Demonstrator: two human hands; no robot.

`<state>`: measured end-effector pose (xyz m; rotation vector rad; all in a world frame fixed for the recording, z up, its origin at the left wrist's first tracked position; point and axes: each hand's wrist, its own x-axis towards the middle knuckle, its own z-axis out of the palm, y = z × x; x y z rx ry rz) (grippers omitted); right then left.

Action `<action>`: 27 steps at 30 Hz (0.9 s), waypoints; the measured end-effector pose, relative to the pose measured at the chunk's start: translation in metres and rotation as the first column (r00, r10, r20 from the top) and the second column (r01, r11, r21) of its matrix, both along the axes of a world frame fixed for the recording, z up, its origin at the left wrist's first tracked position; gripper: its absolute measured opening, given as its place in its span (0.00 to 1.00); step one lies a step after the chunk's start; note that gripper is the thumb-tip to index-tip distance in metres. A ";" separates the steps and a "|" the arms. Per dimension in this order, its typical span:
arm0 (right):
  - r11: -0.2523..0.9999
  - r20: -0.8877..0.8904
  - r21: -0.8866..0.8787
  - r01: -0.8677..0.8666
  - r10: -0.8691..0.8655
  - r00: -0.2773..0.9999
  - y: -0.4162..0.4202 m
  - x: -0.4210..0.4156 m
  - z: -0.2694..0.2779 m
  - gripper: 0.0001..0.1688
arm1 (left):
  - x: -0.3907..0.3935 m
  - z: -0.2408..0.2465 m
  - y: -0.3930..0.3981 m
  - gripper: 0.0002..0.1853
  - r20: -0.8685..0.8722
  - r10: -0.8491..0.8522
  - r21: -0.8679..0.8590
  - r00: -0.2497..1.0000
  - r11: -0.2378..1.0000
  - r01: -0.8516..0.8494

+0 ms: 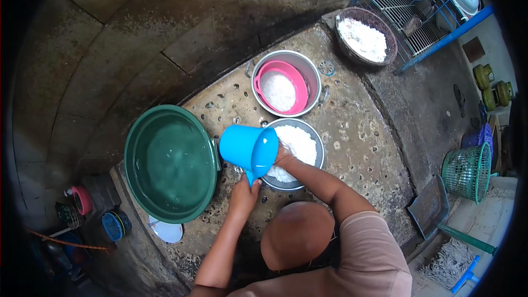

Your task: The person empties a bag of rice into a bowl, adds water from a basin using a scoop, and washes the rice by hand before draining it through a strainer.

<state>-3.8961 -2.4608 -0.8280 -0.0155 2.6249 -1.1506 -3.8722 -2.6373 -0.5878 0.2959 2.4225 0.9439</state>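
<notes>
My left hand (pixel 244 196) grips the handle of a blue plastic dipper (pixel 237 142), which is tilted with its mouth to the right and holds water. My right hand (pixel 282 156) touches the white, grainy stuff (pixel 303 144) in a round metal basin (pixel 321 152); its fingers are partly hidden behind the dipper. Just beyond the basin stands an aluminium pot (pixel 314 74) with a pink plastic strainer (pixel 303 84) inside, and white grains in it. A large green plastic tub (pixel 132 165) of water is at the left.
A dark basket (pixel 394 45) heaped with white stuff stands at the upper right beside a blue metal rack (pixel 453 29). A white plate (pixel 169 232) lies under the tub's near edge. At right are a dustpan (pixel 431 206), a green basket (pixel 464 173) and a mop (pixel 449 262). A wall rises behind.
</notes>
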 end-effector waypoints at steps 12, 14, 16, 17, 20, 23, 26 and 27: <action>0.855 0.043 0.519 0.003 -0.030 0.999 0.027 0.052 0.079 0.26 | 0.008 -0.015 0.008 0.14 -0.019 -0.080 -0.153 0.997 0.985 0.076; 0.911 0.160 0.357 0.206 -0.277 0.948 0.031 0.033 0.069 0.18 | 0.009 -0.011 0.017 0.15 -0.032 -0.130 -0.220 0.991 0.968 0.120; 0.924 0.215 0.323 0.203 -0.280 0.936 0.043 0.022 0.055 0.17 | 0.011 -0.012 0.025 0.16 -0.038 -0.140 -0.266 0.989 0.956 0.125; 0.924 0.214 0.371 0.090 -0.179 0.960 0.053 0.023 0.049 0.19 | 0.011 -0.011 0.031 0.16 -0.046 -0.146 -0.284 0.988 0.950 0.127; 0.948 0.250 0.269 0.172 -0.241 0.938 0.034 0.015 0.067 0.23 | 0.013 -0.015 0.020 0.13 -0.087 -0.184 -0.323 0.979 0.935 0.147; 0.924 0.057 0.077 0.376 -0.380 0.923 0.014 0.035 0.075 0.25 | 0.018 -0.020 0.017 0.11 -0.212 -0.190 -0.262 0.959 0.956 0.131; 0.944 -0.351 0.174 0.279 -0.205 0.914 -0.010 0.036 0.072 0.26 | 0.017 -0.027 0.015 0.11 -0.292 -0.200 -0.275 0.935 0.954 0.118; 0.931 -0.366 0.276 0.237 -0.126 0.922 -0.018 0.033 0.067 0.27 | 0.016 -0.030 0.016 0.12 -0.302 -0.204 -0.273 0.931 0.954 0.121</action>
